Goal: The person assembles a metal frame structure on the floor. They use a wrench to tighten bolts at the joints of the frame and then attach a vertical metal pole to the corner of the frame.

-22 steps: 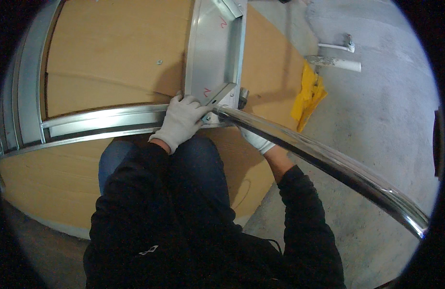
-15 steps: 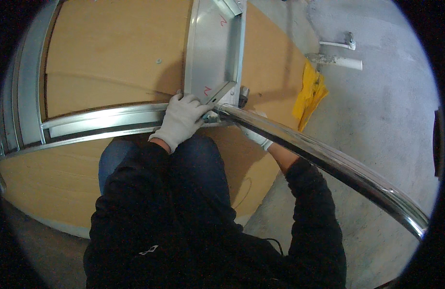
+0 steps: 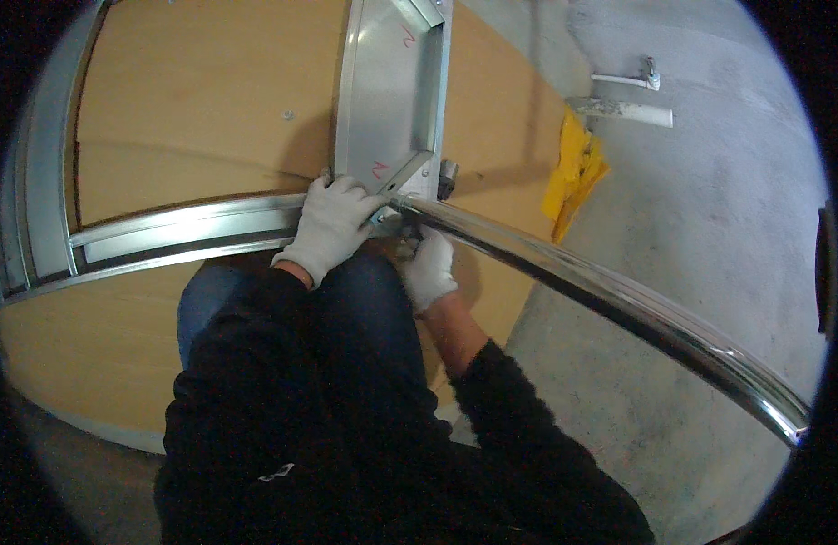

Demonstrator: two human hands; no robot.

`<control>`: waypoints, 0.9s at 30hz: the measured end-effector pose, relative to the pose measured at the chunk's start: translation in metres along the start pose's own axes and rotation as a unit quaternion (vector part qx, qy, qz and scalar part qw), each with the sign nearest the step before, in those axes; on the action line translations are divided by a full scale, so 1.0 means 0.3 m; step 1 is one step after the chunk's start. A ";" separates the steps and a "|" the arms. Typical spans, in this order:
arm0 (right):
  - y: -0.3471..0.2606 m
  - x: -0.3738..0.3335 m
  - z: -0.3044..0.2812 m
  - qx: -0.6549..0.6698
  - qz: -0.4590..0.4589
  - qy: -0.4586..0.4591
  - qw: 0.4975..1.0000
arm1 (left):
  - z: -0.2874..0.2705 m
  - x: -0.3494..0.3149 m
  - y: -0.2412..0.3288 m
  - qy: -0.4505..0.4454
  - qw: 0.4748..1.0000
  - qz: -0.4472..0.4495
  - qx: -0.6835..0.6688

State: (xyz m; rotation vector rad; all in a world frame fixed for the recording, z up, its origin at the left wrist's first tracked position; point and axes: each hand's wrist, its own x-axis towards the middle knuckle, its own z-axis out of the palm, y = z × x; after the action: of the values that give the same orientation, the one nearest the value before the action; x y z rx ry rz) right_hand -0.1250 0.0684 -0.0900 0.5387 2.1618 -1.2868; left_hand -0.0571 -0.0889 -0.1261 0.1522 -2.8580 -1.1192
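Observation:
My left hand (image 3: 331, 222), in a white glove, grips the end of a curved metal rail (image 3: 178, 222). Its fingers lie over the corner where the rail meets a wide metal channel (image 3: 387, 91) and a short slanted strip (image 3: 408, 171). From that corner a shiny chrome tube (image 3: 610, 307) runs off to the lower right. My right hand (image 3: 431, 268), gloved too, is closed just below the tube's near end, beside a bolt head (image 3: 382, 218). Its fingertips are dim, and what they hold cannot be made out.
Tan board (image 3: 201, 100) lies under the metal frame. A small washer-like piece (image 3: 287, 115) rests on it. Yellow plastic (image 3: 573, 177) lies at the board's right edge. White pipes (image 3: 632, 112) stand by the grey concrete (image 3: 691, 209). A dark fitting (image 3: 447, 179) sits beside the channel.
My right hand has come out from beneath the tube and moved left, close to the corner joint. My left hand keeps its place on the frame. The view has shifted slightly.

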 end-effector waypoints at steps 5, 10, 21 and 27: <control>0.067 0.017 -0.019 -0.300 -0.228 -0.004 0.926 | 0.015 0.004 0.001 0.037 0.999 0.017 0.013; -0.009 -0.031 0.019 0.165 0.015 0.028 0.986 | 0.004 0.002 -0.013 -0.012 1.000 0.006 0.001; 0.076 0.123 -0.288 -0.298 -0.161 -0.062 0.939 | -0.012 0.000 -0.006 -0.011 1.000 0.008 -0.012; 0.023 0.101 -0.240 -0.371 -0.295 -0.014 0.880 | -0.004 0.001 -0.010 -0.020 1.000 0.002 0.002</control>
State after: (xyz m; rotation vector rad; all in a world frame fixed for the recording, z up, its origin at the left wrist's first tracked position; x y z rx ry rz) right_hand -0.1628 0.1370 -0.0866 -0.4831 2.6501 -0.5884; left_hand -0.0572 -0.0919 -0.1271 0.1254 -2.8949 -1.1272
